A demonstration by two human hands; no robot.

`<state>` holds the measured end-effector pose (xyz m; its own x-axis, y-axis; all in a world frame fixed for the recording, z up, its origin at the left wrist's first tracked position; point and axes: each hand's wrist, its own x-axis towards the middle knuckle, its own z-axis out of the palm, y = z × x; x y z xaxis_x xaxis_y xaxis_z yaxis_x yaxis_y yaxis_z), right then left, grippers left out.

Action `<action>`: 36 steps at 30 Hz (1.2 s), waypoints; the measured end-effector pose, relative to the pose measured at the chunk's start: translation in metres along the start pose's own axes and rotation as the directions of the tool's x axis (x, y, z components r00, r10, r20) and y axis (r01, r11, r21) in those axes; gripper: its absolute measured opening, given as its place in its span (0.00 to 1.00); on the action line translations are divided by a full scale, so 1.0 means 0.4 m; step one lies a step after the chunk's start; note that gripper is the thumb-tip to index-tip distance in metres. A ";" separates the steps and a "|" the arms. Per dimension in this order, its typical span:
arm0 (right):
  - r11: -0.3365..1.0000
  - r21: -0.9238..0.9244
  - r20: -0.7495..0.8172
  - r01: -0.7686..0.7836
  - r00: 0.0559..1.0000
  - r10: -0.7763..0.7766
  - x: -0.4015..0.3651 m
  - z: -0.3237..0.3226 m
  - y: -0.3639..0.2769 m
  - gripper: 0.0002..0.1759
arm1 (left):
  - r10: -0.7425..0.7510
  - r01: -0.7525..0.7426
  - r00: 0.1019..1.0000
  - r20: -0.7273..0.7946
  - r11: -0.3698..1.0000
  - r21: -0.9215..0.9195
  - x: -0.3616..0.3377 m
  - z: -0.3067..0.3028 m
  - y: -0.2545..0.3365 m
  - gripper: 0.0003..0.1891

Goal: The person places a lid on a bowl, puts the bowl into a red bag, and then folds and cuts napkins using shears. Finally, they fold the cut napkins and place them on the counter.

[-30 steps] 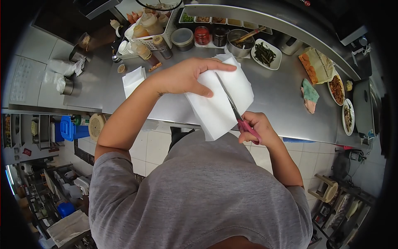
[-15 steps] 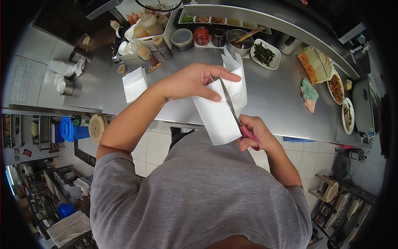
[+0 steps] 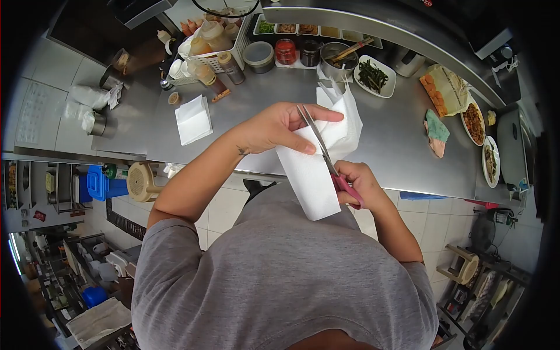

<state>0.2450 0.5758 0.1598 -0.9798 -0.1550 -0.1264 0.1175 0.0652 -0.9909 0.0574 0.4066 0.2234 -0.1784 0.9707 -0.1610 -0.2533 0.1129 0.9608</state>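
In the head view, my left hand (image 3: 277,127) pinches a folded white paper towel (image 3: 312,184) between thumb and fingers, above the counter's front edge. One length of the towel hangs down toward my body, while a looser, crumpled part (image 3: 348,125) spreads out to the right. My right hand (image 3: 361,179) has its fingers through the red handles of the scissors (image 3: 347,189). Their metal blades run up across the towel, slightly apart, with the tips beside my left fingers. On the counter to the left lies a small stack of white paper towel pieces (image 3: 193,119).
Along the back of the steel counter (image 3: 245,96) stand a white basket (image 3: 219,58) of sauce bottles, lidded tubs, a pot (image 3: 338,61) with chopsticks and a dish of dark green vegetables (image 3: 376,76). A green-and-pink cloth (image 3: 436,133) and food plates are on the right.
The towel's hanging length has dropped lower toward my body, and its loose part has shifted right. My left hand is slightly lower, and the scissor blades reach past the towel's edge.
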 end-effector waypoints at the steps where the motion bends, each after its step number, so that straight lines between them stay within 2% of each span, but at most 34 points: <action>1: 1.000 0.009 0.000 0.026 1.000 -0.026 0.007 0.008 0.015 0.28 | -0.005 0.005 1.000 0.006 1.000 -0.007 -0.003 -0.003 -0.003 0.34; 3: 0.998 0.015 0.001 0.054 0.999 -0.055 0.021 0.016 0.028 0.28 | -0.023 0.023 1.000 0.015 1.000 -0.011 -0.010 -0.012 -0.021 0.35; 5: 0.996 -0.010 -0.018 -0.093 0.996 0.092 0.035 0.020 0.031 0.28 | -0.037 0.037 0.999 0.017 0.999 -0.022 -0.019 -0.036 -0.043 0.36; 6: 0.996 -0.015 -0.009 -0.093 0.996 0.093 0.046 0.021 0.036 0.28 | 0.001 -0.002 0.999 -0.033 1.000 -0.023 -0.028 -0.055 -0.053 0.36; 8: 0.972 -0.134 -0.040 -0.192 0.981 0.188 0.082 0.022 0.055 0.32 | 0.047 -0.049 0.994 -0.099 0.999 -0.018 -0.063 -0.100 -0.075 0.37; 9: 0.973 -0.139 -0.028 -0.184 0.983 0.181 0.101 0.031 0.084 0.32 | 0.060 -0.057 0.973 -0.224 0.998 0.022 -0.089 -0.130 -0.087 0.38; 10: 0.924 -0.323 -0.136 -0.204 0.976 0.168 0.120 0.046 0.126 0.31 | 0.077 -0.059 0.936 -0.343 0.996 0.063 -0.110 -0.159 -0.101 0.38; 11: 0.841 -0.487 -0.241 -0.237 0.962 0.131 0.144 0.061 0.160 0.31 | 0.079 -0.058 0.933 -0.351 0.996 0.070 -0.126 -0.186 -0.123 0.38; 12: 0.812 -0.478 -0.264 -0.335 0.936 0.231 0.173 0.074 0.177 0.31 | 0.076 -0.064 0.914 -0.400 0.997 0.044 -0.145 -0.207 -0.146 0.39; 13: 0.815 -0.476 -0.259 -0.330 0.938 0.229 0.202 0.092 0.194 0.31 | 0.070 -0.070 0.892 -0.446 0.997 0.017 -0.166 -0.227 -0.165 0.39; 15: 0.624 -0.662 -0.422 -0.415 0.894 0.147 0.255 0.133 0.208 0.29 | 0.036 -0.042 0.889 -0.456 0.999 -0.002 -0.196 -0.243 -0.167 0.41; 16: 0.623 -0.665 -0.417 -0.412 0.897 0.148 0.277 0.152 0.207 0.29 | 0.038 -0.026 0.890 -0.455 0.999 0.032 -0.210 -0.251 -0.165 0.41; 17: 0.618 -0.720 -0.486 -0.315 0.865 -0.125 0.300 0.173 0.185 0.28 | 0.042 -0.014 0.889 -0.456 0.998 0.066 -0.224 -0.259 -0.161 0.41; 18: 0.583 -0.781 -0.511 -0.225 0.766 -0.389 0.326 0.195 0.158 0.28 | 0.063 -0.035 0.893 -0.446 0.997 0.070 -0.237 -0.267 -0.157 0.41; 19: 0.576 -0.787 -0.502 -0.221 0.773 -0.388 0.350 0.216 0.126 0.28 | 0.065 -0.042 0.889 -0.452 0.997 0.062 -0.246 -0.271 -0.154 0.41; 21: 0.420 -0.907 -0.373 -0.032 0.527 -0.764 0.406 0.267 -0.015 0.24 | 0.159 -0.151 0.920 -0.358 0.987 0.050 -0.265 -0.275 -0.144 0.41; 22: 0.415 -0.910 -0.363 -0.026 0.538 -0.761 0.433 0.270 -0.037 0.24 | 0.171 -0.179 0.936 -0.308 0.984 0.002 -0.278 -0.274 -0.125 0.40; 24: 0.236 -0.963 -0.104 0.131 0.627 -0.772 0.478 0.252 -0.072 0.18 | 0.218 -0.215 0.924 -0.314 0.976 0.045 -0.314 -0.307 -0.103 0.39; 25: 0.388 -0.916 -0.243 0.103 0.626 -0.741 0.486 0.256 -0.104 0.14 | 0.261 -0.243 0.914 -0.309 0.965 0.097 -0.332 -0.330 -0.097 0.39; 26: 0.529 -0.845 -0.378 0.073 0.619 -0.689 0.484 0.261 -0.145 0.11 | 0.347 -0.265 0.875 -0.338 0.927 0.265 -0.353 -0.379 -0.102 0.36; 27: 0.610 -0.785 -0.401 0.103 0.666 -0.629 0.473 0.255 -0.206 0.09 | 0.355 -0.275 0.874 -0.333 0.924 0.264 -0.378 -0.426 -0.101 0.36; 28: 0.687 -0.716 -0.418 0.124 0.712 -0.564 0.455 0.249 -0.266 0.07 | 0.421 -0.265 0.799 -0.430 0.888 0.376 -0.406 -0.471 -0.100 0.35; 29: 0.784 -0.584 -0.363 0.210 0.796 -0.484 0.437 0.244 -0.304 0.04 | 0.487 -0.238 0.710 -0.509 0.845 0.479 -0.430 -0.505 -0.099 0.34; 30: 0.879 -0.405 -0.315 0.251 0.864 -0.392 0.428 0.254 -0.337 0.04 | 0.429 -0.198 0.686 -0.588 0.887 0.417 -0.455 -0.513 -0.066 0.31; 31: 0.943 -0.207 -0.247 0.261 0.919 -0.309 0.426 0.271 -0.356 0.04 | 0.429 -0.206 0.695 -0.577 0.888 0.412 -0.463 -0.525 -0.060 0.31; 32: 0.942 -0.215 -0.261 0.257 0.915 -0.309 0.448 0.295 -0.364 0.04 | 0.482 -0.238 0.662 -0.574 0.861 0.449 -0.464 -0.535 -0.053 0.31; 34: 0.889 -0.384 -0.027 0.252 0.959 -0.283 0.531 0.357 -0.381 0.04 | 0.570 -0.306 0.616 -0.543 0.809 0.501 -0.454 -0.544 -0.050 0.29; 35: 0.851 -0.480 -0.053 0.213 0.961 -0.270 0.583 0.392 -0.370 0.04 | 0.576 -0.322 0.625 -0.527 0.805 0.499 -0.450 -0.537 -0.045 0.29; 36: 0.747 -0.610 -0.128 0.263 0.898 -0.421 0.629 0.440 -0.362 0.05 | 0.584 -0.393 0.618 -0.526 0.809 0.437 -0.450 -0.526 -0.038 0.28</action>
<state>0.0099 0.3540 0.2637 -0.9500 -0.0400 0.3096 -0.2687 0.6096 -0.7458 -0.1067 0.1857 0.1904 -0.7587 0.5540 0.3428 0.2805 -0.1971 0.9394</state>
